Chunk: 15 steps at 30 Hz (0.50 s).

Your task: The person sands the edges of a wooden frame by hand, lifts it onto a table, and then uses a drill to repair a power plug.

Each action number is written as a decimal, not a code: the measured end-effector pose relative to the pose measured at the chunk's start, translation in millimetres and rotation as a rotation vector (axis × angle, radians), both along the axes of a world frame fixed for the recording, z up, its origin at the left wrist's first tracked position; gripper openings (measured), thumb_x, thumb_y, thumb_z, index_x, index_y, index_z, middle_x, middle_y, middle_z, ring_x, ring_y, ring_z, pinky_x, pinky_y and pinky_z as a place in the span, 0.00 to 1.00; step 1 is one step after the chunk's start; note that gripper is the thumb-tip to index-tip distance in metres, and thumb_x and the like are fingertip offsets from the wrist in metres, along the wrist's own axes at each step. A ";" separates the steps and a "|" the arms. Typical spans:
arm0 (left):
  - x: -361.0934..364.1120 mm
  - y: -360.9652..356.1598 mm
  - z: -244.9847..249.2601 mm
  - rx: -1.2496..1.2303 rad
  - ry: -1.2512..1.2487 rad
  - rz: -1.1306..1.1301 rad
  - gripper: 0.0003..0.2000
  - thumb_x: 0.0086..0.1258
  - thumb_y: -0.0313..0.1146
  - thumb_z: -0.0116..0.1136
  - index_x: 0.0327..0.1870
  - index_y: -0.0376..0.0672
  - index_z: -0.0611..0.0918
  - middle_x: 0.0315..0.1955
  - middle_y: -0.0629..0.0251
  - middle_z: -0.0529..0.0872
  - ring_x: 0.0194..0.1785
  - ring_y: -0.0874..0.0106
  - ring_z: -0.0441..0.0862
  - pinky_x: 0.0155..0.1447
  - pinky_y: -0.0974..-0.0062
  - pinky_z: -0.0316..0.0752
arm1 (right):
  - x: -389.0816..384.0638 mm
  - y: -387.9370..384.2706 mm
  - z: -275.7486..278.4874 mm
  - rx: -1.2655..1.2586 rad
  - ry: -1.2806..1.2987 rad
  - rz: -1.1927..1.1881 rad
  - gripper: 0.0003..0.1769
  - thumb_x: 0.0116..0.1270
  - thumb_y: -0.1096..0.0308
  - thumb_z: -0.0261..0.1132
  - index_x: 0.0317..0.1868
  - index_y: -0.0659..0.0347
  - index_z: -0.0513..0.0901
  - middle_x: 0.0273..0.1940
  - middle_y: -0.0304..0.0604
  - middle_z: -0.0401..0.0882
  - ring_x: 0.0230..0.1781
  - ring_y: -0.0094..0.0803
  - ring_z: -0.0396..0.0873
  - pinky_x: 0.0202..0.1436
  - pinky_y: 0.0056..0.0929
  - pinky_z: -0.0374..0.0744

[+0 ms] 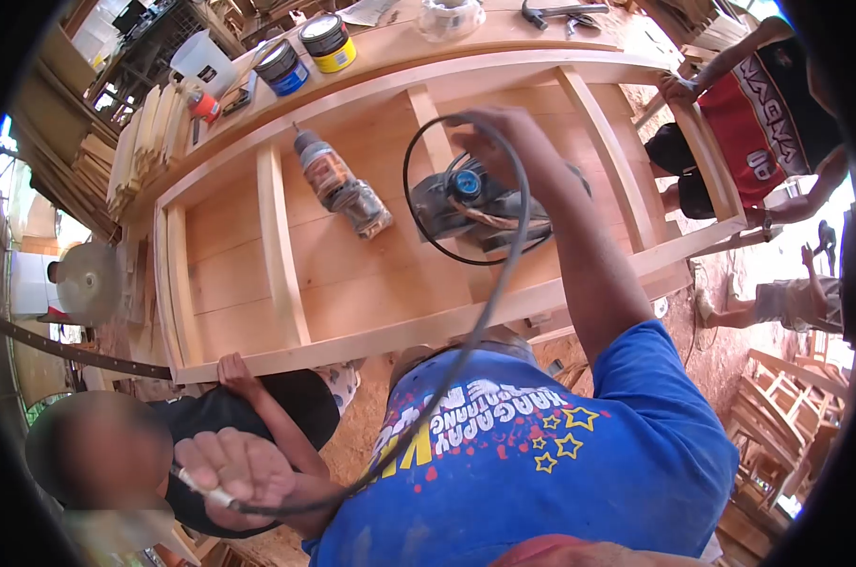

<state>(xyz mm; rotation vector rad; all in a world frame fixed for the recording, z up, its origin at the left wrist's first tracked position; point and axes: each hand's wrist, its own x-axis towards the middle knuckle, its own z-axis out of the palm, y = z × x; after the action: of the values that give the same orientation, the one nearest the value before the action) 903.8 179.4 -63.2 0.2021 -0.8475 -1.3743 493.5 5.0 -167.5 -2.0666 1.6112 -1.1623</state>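
Note:
My left hand [239,468], low on the left, is closed around the pale plug end of a black power cord [437,387]. From there the cord rises across my blue shirt and loops over the wooden frame. At the top of that loop, my right hand [508,142] has its fingers bent around the cord; the fingertips are partly hidden. Beneath it rests a dark power tool [437,208] with a round blue knob, its shape partly covered by the cord and my arm. An orange and grey cordless drill [338,184] lies to its left.
The wooden frame [282,246] with crosspieces spans the bench. Behind it stand a blue-labelled can [282,68], a yellow-labelled can [328,43], a clear tape roll [451,17] and a hammer [541,15]. People hold the frame at both ends. A dark strap [78,352] crosses the left side.

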 end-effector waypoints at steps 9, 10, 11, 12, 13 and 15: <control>83.0 24.6 35.2 -0.053 0.266 -0.209 0.08 0.69 0.19 0.64 0.36 0.37 0.76 0.24 0.60 0.77 0.25 0.76 0.73 0.22 0.84 0.66 | 126.2 87.0 -24.1 0.561 0.238 0.235 0.25 0.63 0.62 0.73 0.63 0.41 0.85 0.40 0.55 0.87 0.43 0.53 0.86 0.48 0.49 0.81; 89.5 21.3 39.2 -0.017 0.292 -0.287 0.07 0.69 0.19 0.63 0.36 0.37 0.75 0.25 0.60 0.77 0.25 0.77 0.72 0.22 0.83 0.66 | 142.5 103.9 -37.9 0.552 0.339 0.267 0.26 0.64 0.62 0.72 0.64 0.40 0.84 0.43 0.56 0.88 0.46 0.54 0.86 0.51 0.49 0.82; 89.6 16.5 48.4 0.016 0.325 -0.365 0.07 0.70 0.19 0.63 0.37 0.37 0.75 0.26 0.60 0.77 0.25 0.77 0.72 0.22 0.83 0.65 | 159.8 122.9 -36.5 0.629 0.329 0.297 0.25 0.65 0.62 0.72 0.64 0.43 0.84 0.44 0.56 0.88 0.48 0.55 0.85 0.52 0.50 0.81; 94.4 15.6 51.4 0.023 0.350 -0.398 0.06 0.70 0.20 0.63 0.38 0.37 0.76 0.27 0.61 0.78 0.26 0.77 0.73 0.23 0.82 0.67 | 174.4 138.9 -36.7 0.714 0.316 0.332 0.25 0.66 0.62 0.71 0.65 0.46 0.83 0.44 0.56 0.88 0.49 0.56 0.85 0.54 0.51 0.81; 101.2 14.7 49.4 0.017 0.363 -0.408 0.07 0.69 0.20 0.64 0.39 0.37 0.76 0.28 0.61 0.78 0.28 0.77 0.74 0.24 0.82 0.68 | 184.1 148.4 -50.4 0.735 0.204 0.235 0.25 0.66 0.63 0.70 0.65 0.48 0.83 0.45 0.56 0.88 0.50 0.57 0.84 0.54 0.51 0.81; 114.5 16.3 43.3 -0.030 0.387 -0.409 0.07 0.69 0.21 0.65 0.41 0.38 0.77 0.30 0.61 0.79 0.30 0.76 0.76 0.27 0.81 0.71 | 196.6 159.4 -83.2 0.753 -0.008 0.043 0.25 0.67 0.64 0.69 0.65 0.52 0.81 0.45 0.56 0.87 0.50 0.58 0.84 0.54 0.52 0.81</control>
<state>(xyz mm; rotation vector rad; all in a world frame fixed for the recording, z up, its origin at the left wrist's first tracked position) 1018.3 195.7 -19.9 -0.2706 -0.5997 -1.7088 690.2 164.4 -250.7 -1.5777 1.6432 -0.4263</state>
